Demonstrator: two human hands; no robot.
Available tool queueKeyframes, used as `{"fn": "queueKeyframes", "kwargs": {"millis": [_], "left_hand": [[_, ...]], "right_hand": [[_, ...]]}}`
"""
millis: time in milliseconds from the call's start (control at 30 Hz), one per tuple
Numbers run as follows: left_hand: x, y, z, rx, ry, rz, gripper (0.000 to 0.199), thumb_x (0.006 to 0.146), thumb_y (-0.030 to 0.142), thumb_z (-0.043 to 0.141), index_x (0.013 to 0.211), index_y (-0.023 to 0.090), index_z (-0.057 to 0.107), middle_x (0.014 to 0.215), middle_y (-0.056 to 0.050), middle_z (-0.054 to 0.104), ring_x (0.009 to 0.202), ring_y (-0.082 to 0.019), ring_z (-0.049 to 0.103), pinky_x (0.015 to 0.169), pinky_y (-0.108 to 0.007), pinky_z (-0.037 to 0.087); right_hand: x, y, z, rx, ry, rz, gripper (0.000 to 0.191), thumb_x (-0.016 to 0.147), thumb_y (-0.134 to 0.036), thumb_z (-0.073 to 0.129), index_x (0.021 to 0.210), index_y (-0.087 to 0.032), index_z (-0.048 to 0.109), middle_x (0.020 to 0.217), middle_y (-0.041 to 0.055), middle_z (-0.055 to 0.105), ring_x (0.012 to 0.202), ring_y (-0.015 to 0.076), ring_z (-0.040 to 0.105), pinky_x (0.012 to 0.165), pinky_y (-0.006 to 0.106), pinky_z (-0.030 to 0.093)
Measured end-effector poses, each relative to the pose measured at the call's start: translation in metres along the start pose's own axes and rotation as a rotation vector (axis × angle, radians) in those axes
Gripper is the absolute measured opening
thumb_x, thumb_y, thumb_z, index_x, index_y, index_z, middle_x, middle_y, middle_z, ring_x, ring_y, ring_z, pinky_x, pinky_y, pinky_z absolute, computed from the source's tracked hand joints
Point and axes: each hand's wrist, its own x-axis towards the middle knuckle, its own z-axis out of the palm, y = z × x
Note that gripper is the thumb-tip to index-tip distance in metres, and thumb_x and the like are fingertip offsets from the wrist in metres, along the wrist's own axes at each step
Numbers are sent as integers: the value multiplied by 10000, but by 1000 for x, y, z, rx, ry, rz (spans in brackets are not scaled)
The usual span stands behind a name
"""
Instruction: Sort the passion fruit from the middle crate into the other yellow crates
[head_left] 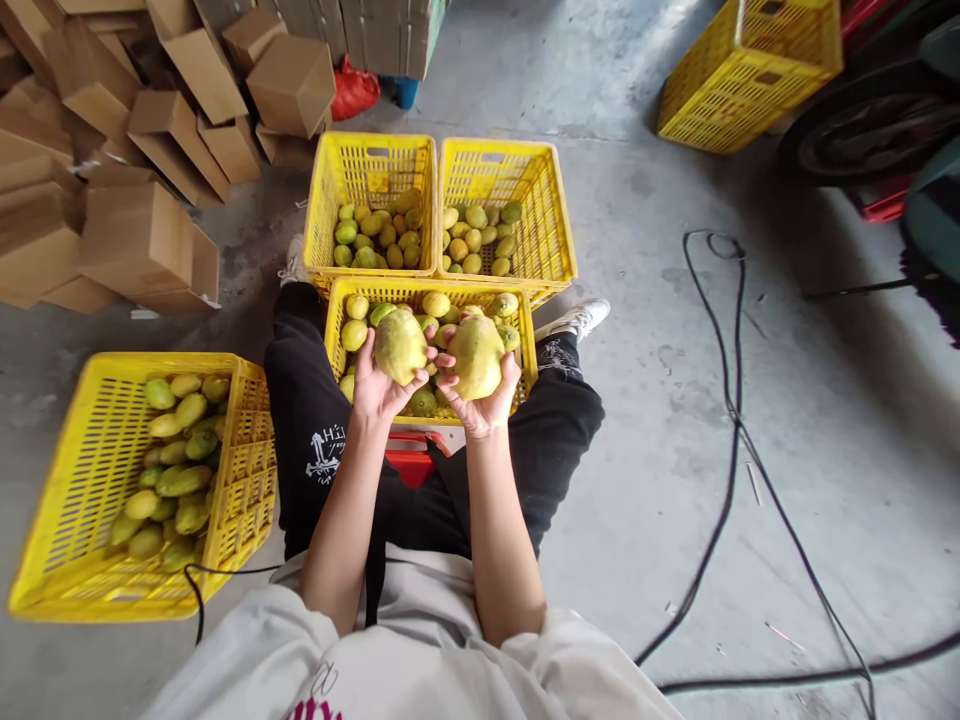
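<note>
My left hand (380, 391) is closed around a yellow-green papaya (400, 346). Beside it, my right hand (489, 407) grips a second, similar papaya (478, 357). Both fruits are held up side by side over a yellow crate (531, 360) between my legs. More yellow and green papayas (357, 306) lie in that crate, partly hidden by my hands. Directly beyond it stand two more yellow crates, the left one (322, 205) and the right one (544, 215), each with several papayas on the bottom.
At my left, a large yellow crate (79, 480) holds greener papayas (184, 480). Cardboard boxes (139, 235) are heaped at the upper left. Another yellow crate (720, 85) stands upper right near a vehicle wheel (870, 125). A black cable (724, 510) runs over the concrete floor.
</note>
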Motion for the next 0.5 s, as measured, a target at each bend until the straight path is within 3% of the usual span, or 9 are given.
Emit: {"fn": "queueKeyframes", "kwargs": {"millis": [233,367,500], "left_hand": [[1,0,2,-57,26,16,442,935,513,388,1247,252,561,1061,-101,627,862,-180,617,510,-199,479],[3,-4,3,-147,3,72,443,937,456,382,1231,178,562,1069,-106,630,910,-189,627,673,-267,556],[5,-5,1,-194,13,110,439,933,401,358,1242,156,551,1092,-108,628,1007,-199,628,791,-297,564]], "right_hand": [[2,0,3,22,43,-7,451,728,-521,660,1113,-290,624,1050,6,684,767,146,629,579,238,581],[3,-3,0,42,48,22,453,827,-605,499,1109,-272,622,1081,29,683,929,193,650,750,355,607],[2,-7,-3,13,42,12,423,861,-531,469,1172,-271,589,1140,57,660,1130,236,595,913,494,548]]}}
